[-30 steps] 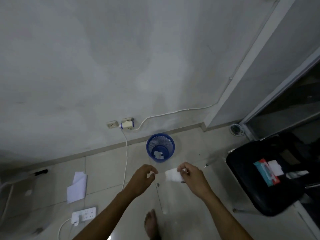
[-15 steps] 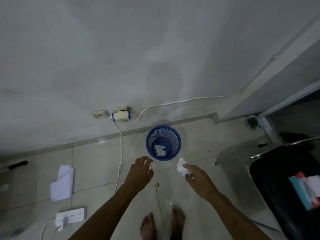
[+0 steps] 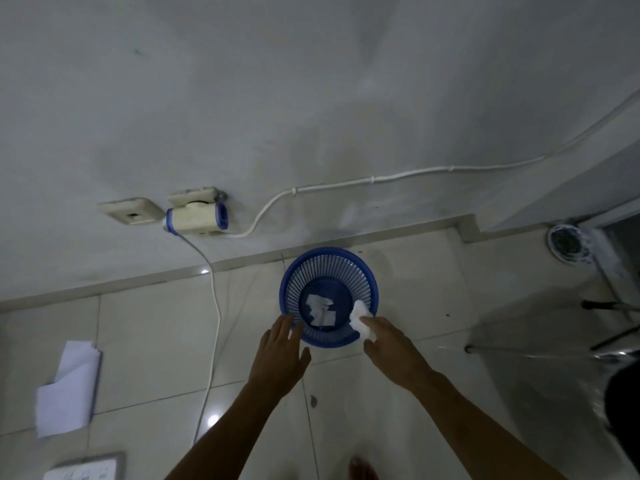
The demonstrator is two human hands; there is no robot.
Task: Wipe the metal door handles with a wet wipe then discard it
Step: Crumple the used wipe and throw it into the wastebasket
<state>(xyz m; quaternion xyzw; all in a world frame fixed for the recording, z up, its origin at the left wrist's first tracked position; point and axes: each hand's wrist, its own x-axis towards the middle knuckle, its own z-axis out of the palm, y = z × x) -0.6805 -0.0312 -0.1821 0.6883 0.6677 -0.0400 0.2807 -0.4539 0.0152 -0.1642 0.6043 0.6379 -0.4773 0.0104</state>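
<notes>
A blue mesh waste basket (image 3: 329, 256) stands on the tiled floor by the wall, with white used wipes (image 3: 320, 308) lying at its bottom. My right hand (image 3: 389, 348) pinches a crumpled white wet wipe (image 3: 361, 320) over the basket's near right rim. My left hand (image 3: 280, 355) hovers at the basket's near left rim with its fingers straight, holding nothing. No door handle is in view.
A white cable (image 3: 214, 327) runs from a wall socket (image 3: 197, 218) down across the floor to a power strip (image 3: 83, 471). Folded white paper (image 3: 67, 389) lies at the left. Metal chair legs (image 3: 554, 351) stand at the right. My bare foot (image 3: 362, 469) shows at the bottom.
I have stepped closer to the basket. Both hands moved forward to its rim, the right one carrying the wipe over it, and the left hand's fingers straightened.
</notes>
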